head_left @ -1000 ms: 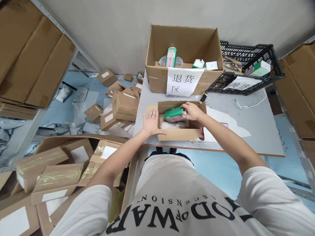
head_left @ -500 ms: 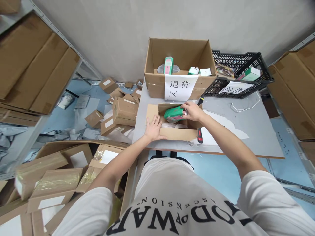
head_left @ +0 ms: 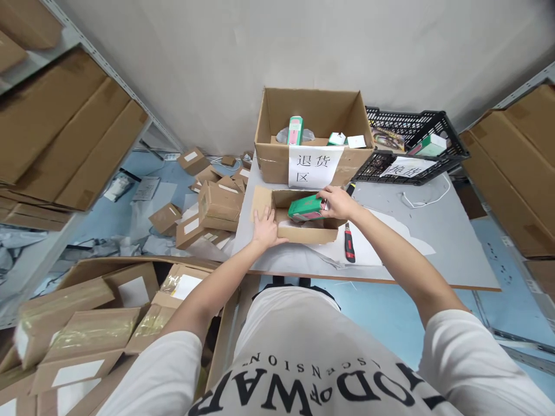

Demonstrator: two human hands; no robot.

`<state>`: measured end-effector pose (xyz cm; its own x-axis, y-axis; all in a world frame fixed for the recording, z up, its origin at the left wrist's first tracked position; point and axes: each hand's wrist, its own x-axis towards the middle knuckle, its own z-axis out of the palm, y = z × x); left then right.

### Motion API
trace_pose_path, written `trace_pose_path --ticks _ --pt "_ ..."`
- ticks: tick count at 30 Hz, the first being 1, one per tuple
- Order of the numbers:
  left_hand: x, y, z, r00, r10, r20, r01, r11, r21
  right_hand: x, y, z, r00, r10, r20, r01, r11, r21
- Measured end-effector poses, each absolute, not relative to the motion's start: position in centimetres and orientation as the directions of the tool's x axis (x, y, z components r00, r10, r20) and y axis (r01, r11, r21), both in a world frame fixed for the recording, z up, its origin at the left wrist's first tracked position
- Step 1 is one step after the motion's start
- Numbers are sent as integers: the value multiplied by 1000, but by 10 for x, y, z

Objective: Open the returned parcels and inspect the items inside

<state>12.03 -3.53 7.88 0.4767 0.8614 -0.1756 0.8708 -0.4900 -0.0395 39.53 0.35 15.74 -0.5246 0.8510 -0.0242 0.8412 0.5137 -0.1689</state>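
Head view: oblong green box (head_left: 304, 207), pink-sided, in right hand (head_left: 338, 203)

Lighting: bright, diffuse, apparently overhead; grey wall (head_left: 208, 63) evenly lit. Shadows: soft, inside small open carton (head_left: 312, 234). Glare: glossy streaks on parcel tape (head_left: 97, 325), lower left. Focus: paper sign (head_left: 315, 166) legible; side cartons (head_left: 511, 173) softly blurred. Distortion: wide-angle, shelving (head_left: 108, 69) leaning at edges. Top right corner: darkened.
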Motion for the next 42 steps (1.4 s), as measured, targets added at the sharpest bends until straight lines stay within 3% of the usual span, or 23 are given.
trace_pose_path --ticks 8,14,20,27,31,36,38,42 --pt "95 -11 76 403 900 -168 899 -423 -112 385 -1 173 -564 824 55 801 562 -205" --pt "83 1 74 390 901 -191 907 -412 -87 413 -23 248 -561 802 207 790 593 -154" --pt "90 -4 71 415 898 -144 908 -419 1 464 -77 299 -548 822 154 827 560 -49" --pt "111 -22 78 414 910 -12 903 -409 133 471 -82 213 -472 868 -156 879 476 -14" --pt "131 -41 89 425 896 126 863 -444 241 449 -74 157 -441 829 -343 882 472 7" --pt "164 -88 83 637 717 283 586 -689 426 423 -74 118 -467 759 -455 852 524 1" --pt "181 -105 68 719 662 211 472 -688 551 415 -77 109 -482 747 -457 841 542 -1" --pt "218 -113 33 589 806 -60 576 -367 731 406 -83 98 -513 756 -407 833 553 -22"
